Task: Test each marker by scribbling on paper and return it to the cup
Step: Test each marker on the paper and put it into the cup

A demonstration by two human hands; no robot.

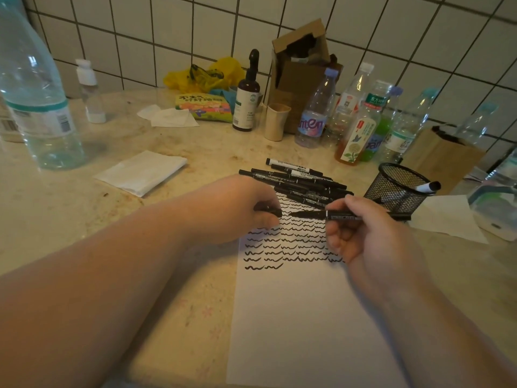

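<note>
Right hand (361, 228) is pinching an uncapped marker (335, 214) over the paper (293, 317); left hand (237, 208) is gripping its cap (268, 210) — the bare tip risks smearing fingers. Cup (397, 186) is sitting just right of the paper.

Dim, warm yellowish light fills the scene, and soft shadows fall under the forearms. The white paper (302, 317) is the brightest area. Wide-angle distortion bends the tiled wall (173, 26) and stretches the blurred bottle (33, 91) at the left edge.
</note>
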